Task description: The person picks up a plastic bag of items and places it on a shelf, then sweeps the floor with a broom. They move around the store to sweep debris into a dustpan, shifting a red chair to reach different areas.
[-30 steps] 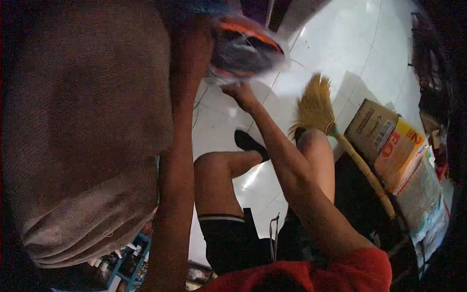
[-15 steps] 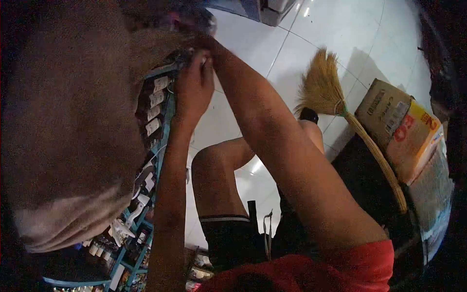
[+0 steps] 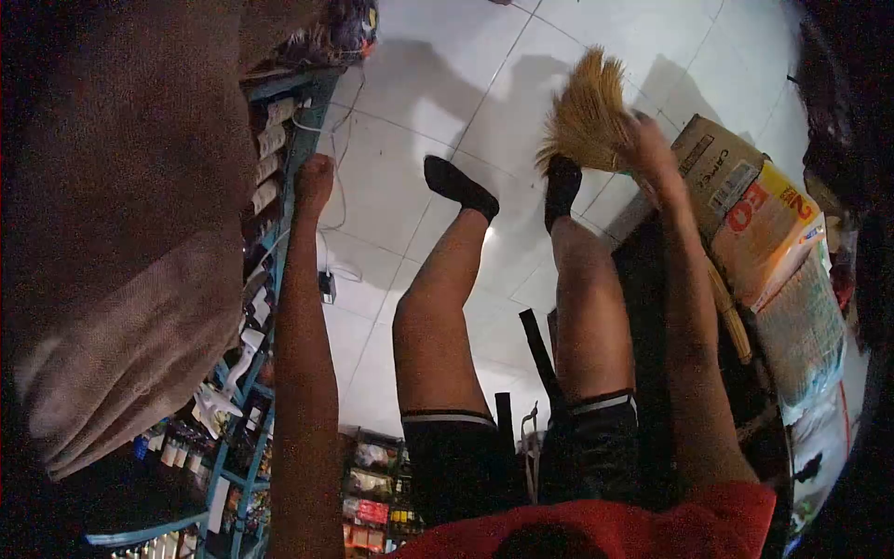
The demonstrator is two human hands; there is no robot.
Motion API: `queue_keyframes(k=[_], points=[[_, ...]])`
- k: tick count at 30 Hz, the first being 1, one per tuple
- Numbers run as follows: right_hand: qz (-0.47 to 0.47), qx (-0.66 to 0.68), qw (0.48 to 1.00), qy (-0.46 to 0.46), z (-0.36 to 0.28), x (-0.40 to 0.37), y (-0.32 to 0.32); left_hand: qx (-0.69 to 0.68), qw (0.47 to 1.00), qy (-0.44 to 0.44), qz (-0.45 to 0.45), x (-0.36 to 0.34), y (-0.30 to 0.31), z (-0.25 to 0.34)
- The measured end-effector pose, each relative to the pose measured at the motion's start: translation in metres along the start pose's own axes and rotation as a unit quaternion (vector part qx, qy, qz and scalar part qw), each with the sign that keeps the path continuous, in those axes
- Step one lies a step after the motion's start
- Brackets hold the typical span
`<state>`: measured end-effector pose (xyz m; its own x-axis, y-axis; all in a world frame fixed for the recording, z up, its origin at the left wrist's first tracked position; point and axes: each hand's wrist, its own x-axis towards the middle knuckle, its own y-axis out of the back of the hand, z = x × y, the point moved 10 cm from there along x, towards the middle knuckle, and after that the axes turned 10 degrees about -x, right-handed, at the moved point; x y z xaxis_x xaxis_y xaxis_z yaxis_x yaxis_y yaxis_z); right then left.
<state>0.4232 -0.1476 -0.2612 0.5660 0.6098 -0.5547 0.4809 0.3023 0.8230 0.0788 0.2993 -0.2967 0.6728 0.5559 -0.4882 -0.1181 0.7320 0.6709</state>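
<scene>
My right hand point(image 3: 655, 166) is at the neck of a straw broom point(image 3: 585, 110), its fingers curled around where the bristles meet the handle. The broom leans at the right, bristles toward the far side, its handle partly hidden behind my forearm. My left hand point(image 3: 315, 186) is closed in a fist beside the teal shelf point(image 3: 317, 98) at the left. Whatever the fist may hold is hidden. A thin white cable point(image 3: 341, 149) hangs close by that hand.
At the right, a cardboard box point(image 3: 715, 154) stands beside plastic-wrapped packs point(image 3: 803, 326). Brown cloth point(image 3: 130, 233) fills the left side. My feet in black socks point(image 3: 461, 186) rest over white floor tiles point(image 3: 447, 84). Small goods sit on a rack point(image 3: 372, 484) below.
My hands were close together at the shelf's top end. My right arm has swung right to the broom, and my left hand has drawn back slightly. The view has shifted; both feet now show.
</scene>
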Motion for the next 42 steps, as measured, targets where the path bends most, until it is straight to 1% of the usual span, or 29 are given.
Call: queue_keyframes(k=[1, 3, 4, 6, 7, 9, 10, 11, 12, 14, 15, 17, 18, 19, 20, 23, 24, 25, 27, 28, 30, 32, 34, 36, 37, 39, 40, 41, 42], points=[[0.044, -0.068, 0.996, -0.025, 0.014, -0.052, 0.030, -0.003, 1.000, 0.006, 0.002, -0.008, -0.001, -0.029], [-0.049, -0.141, 0.985, -0.082, 0.076, -0.142, 0.007, 0.233, 0.971, -0.035, -0.043, -0.034, -0.017, -0.049], [-0.153, -0.193, 0.964, -0.103, 0.079, -0.185, 0.019, 0.308, 0.948, -0.047, -0.059, -0.050, -0.024, -0.052], [-0.206, -0.159, 0.947, -0.187, 0.120, -0.267, 0.001, 0.167, 0.986, 0.011, 0.015, -0.074, -0.010, -0.029], [-0.237, -0.179, 0.934, -0.197, 0.122, -0.286, 0.007, 0.169, 0.985, 0.013, 0.018, -0.078, -0.016, -0.033], [-0.230, -0.149, 0.934, -0.230, 0.119, -0.308, 0.016, 0.113, 0.989, 0.079, -0.049, -0.076, -0.043, -0.072], [-0.236, -0.131, 0.908, -0.320, 0.117, -0.310, 0.025, 0.119, 0.989, 0.074, -0.052, -0.069, -0.049, -0.071], [-0.236, -0.115, 0.875, -0.408, 0.113, -0.314, 0.035, 0.117, 0.983, 0.129, -0.065, -0.062, -0.058, -0.078], [-0.177, -0.054, 0.903, -0.388, 0.094, -0.292, 0.009, 0.114, 0.974, 0.183, -0.073, -0.052, -0.064, -0.092], [0.012, 0.191, 0.941, -0.281, 0.020, -0.181, -0.117, 0.157, 0.971, 0.171, -0.049, -0.017, -0.076, -0.129], [0.087, 0.312, 0.911, -0.255, -0.014, -0.127, -0.179, 0.193, 0.967, 0.165, -0.027, 0.001, -0.086, -0.153], [0.242, 0.539, 0.774, -0.226, -0.049, -0.044, -0.277, 0.234, 0.963, 0.133, 0.001, 0.034, -0.104, -0.211], [0.297, 0.605, 0.708, -0.212, -0.045, -0.032, -0.293, 0.218, 0.960, 0.177, 0.002, 0.031, -0.101, -0.197], [0.322, 0.631, 0.677, -0.201, -0.040, -0.028, -0.305, 0.245, 0.944, 0.218, -0.023, 0.036, -0.107, -0.210], [0.325, 0.601, 0.703, -0.199, -0.046, -0.031, -0.296, 0.316, 0.935, 0.157, 0.047, 0.041, -0.104, -0.211], [0.341, 0.503, 0.772, -0.189, -0.051, -0.048, -0.290, 0.314, 0.938, 0.146, 0.023, 0.040, -0.115, -0.240], [0.323, 0.402, 0.839, -0.176, -0.053, -0.042, -0.287, 0.350, 0.933, 0.079, 0.033, 0.043, -0.117, -0.235], [0.312, 0.347, 0.868, -0.169, -0.057, -0.038, -0.284, 0.347, 0.934, 0.077, 0.033, 0.034, -0.112, -0.225], [0.277, 0.281, 0.905, -0.157, -0.070, -0.028, -0.277, 0.044, 0.989, 0.018, 0.143, -0.003, -0.078, -0.171], [0.238, 0.301, 0.908, -0.170, -0.076, -0.050, -0.267, 0.040, 0.989, 0.010, 0.143, -0.016, -0.070, -0.163], [0.125, 0.359, 0.897, -0.224, -0.079, -0.153, -0.219, -0.115, 0.979, 0.017, 0.167, -0.050, -0.047, -0.153], [-0.014, 0.413, 0.854, -0.316, -0.078, -0.323, -0.106, -0.082, 0.986, 0.003, 0.148, -0.091, -0.022, -0.112], [-0.074, 0.452, 0.794, -0.399, -0.085, -0.468, 0.007, -0.049, 0.987, -0.007, 0.152, -0.108, 0.017, -0.078], [0.008, 0.508, 0.786, -0.353, -0.100, -0.465, 0.030, -0.173, 0.980, 0.091, 0.035, -0.127, 0.020, -0.084], [0.038, 0.602, 0.716, -0.351, -0.110, -0.475, 0.033, -0.178, 0.979, 0.093, 0.042, -0.132, 0.029, -0.089], [0.057, 0.686, 0.637, -0.347, -0.115, -0.508, 0.038, -0.322, 0.941, 0.099, -0.024, -0.132, 0.031, -0.119], [0.034, 0.699, 0.627, -0.342, -0.117, -0.524, 0.035, -0.260, 0.959, 0.104, -0.039, -0.130, 0.034, -0.138], [-0.015, 0.662, 0.675, -0.324, -0.122, -0.543, 0.030, -0.197, 0.973, 0.107, -0.054, -0.130, 0.039, -0.150], [-0.062, 0.621, 0.721, -0.301, -0.126, -0.564, 0.024, -0.245, 0.966, 0.082, -0.025, -0.129, 0.044, -0.153]])
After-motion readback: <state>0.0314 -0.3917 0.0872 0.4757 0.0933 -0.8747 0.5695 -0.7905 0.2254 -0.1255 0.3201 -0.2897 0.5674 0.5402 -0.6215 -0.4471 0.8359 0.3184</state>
